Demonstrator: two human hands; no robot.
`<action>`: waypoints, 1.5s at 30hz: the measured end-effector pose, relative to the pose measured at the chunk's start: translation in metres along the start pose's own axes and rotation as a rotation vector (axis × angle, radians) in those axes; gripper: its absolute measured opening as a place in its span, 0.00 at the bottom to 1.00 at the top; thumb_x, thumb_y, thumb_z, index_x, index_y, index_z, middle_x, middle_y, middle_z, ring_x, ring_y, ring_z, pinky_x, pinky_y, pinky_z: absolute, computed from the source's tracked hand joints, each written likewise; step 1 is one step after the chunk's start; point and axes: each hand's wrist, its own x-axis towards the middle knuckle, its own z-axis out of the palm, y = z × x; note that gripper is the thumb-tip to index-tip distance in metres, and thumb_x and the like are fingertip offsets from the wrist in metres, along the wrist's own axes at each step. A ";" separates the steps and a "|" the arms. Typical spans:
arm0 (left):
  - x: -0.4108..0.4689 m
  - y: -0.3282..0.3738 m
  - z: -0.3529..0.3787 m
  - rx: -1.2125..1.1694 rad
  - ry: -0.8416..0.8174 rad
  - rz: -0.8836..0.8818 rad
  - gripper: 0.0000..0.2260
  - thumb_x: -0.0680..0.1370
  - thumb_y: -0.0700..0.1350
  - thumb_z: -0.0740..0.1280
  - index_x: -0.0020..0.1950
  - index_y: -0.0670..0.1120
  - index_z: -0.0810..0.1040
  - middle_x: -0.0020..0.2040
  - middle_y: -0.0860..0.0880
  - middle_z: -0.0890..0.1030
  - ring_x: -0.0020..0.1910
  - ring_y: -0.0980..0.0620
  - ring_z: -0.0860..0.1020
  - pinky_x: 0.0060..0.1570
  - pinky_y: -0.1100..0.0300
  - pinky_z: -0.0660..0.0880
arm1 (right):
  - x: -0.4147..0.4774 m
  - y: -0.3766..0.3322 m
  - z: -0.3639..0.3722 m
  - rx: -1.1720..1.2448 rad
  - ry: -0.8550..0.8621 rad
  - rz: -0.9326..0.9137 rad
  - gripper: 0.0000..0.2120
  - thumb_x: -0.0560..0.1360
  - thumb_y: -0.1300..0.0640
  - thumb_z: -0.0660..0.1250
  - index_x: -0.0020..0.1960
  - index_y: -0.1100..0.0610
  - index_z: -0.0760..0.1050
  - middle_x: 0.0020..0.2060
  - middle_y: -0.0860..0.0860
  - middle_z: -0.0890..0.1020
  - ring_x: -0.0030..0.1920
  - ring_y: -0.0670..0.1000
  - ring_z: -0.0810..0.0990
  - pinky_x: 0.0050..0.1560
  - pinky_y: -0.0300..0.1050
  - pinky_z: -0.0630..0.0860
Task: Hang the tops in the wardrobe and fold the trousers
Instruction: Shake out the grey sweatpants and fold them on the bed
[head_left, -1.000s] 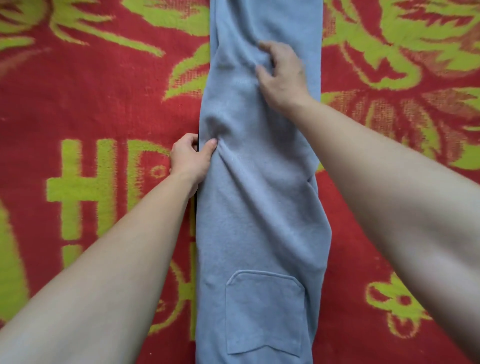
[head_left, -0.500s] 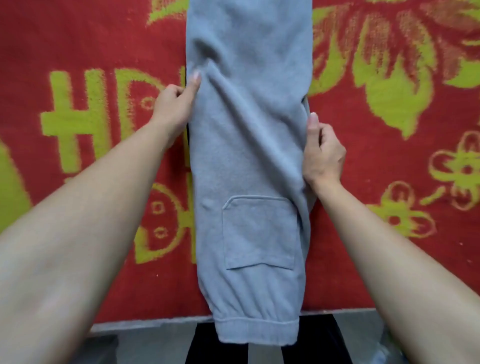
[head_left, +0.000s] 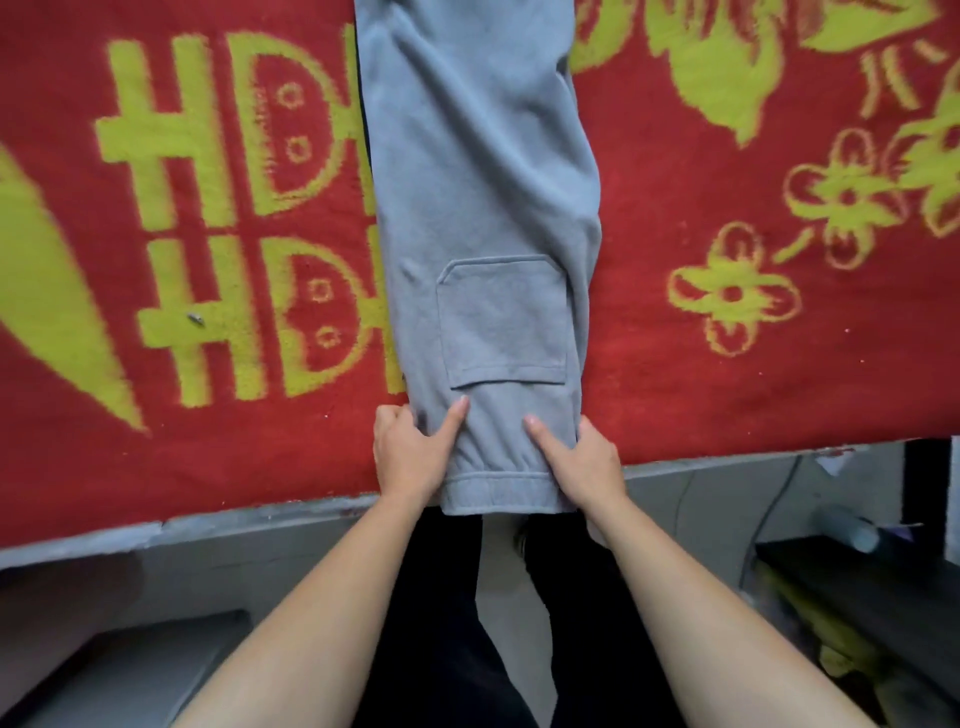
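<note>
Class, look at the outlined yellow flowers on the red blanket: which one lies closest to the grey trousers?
The lowest flower, right of the trousers and level with their patch pocket. The other flowers sit higher and further right.

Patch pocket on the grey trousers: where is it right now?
Head view, centre: the patch pocket sits low on the grey trousers, just above the left hand and right hand gripping the waistband at the red blanket's near edge.

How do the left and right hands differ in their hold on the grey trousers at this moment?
The left hand grips the left edge of the grey trousers, the right hand the right edge. The left thumb reaches nearly to the patch pocket; the right thumb stops lower. Fingers of the left hand curl past the cloth onto the red blanket; those of the right tuck under it. Both pinch just above the waistband, thumbs on top.
</note>
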 end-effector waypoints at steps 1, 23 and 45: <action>-0.007 -0.005 0.002 -0.022 -0.012 0.000 0.25 0.67 0.72 0.66 0.38 0.49 0.74 0.44 0.51 0.70 0.48 0.48 0.75 0.52 0.58 0.70 | -0.005 0.006 0.003 0.036 -0.025 0.013 0.33 0.64 0.23 0.65 0.54 0.49 0.77 0.52 0.49 0.84 0.56 0.54 0.81 0.60 0.52 0.76; -0.221 -0.054 0.060 -0.720 -0.075 -0.268 0.21 0.72 0.48 0.76 0.60 0.41 0.75 0.54 0.44 0.83 0.49 0.47 0.83 0.44 0.52 0.81 | -0.117 0.144 -0.058 0.550 -0.289 -0.066 0.26 0.74 0.48 0.72 0.67 0.60 0.75 0.59 0.55 0.82 0.56 0.54 0.83 0.62 0.54 0.78; -0.101 0.059 -0.011 -0.815 0.053 -0.121 0.02 0.74 0.40 0.68 0.43 0.46 0.81 0.37 0.47 0.78 0.37 0.50 0.74 0.31 0.63 0.69 | -0.036 -0.007 -0.112 0.472 -0.324 -0.111 0.14 0.75 0.41 0.66 0.50 0.52 0.78 0.42 0.52 0.82 0.37 0.52 0.81 0.39 0.40 0.78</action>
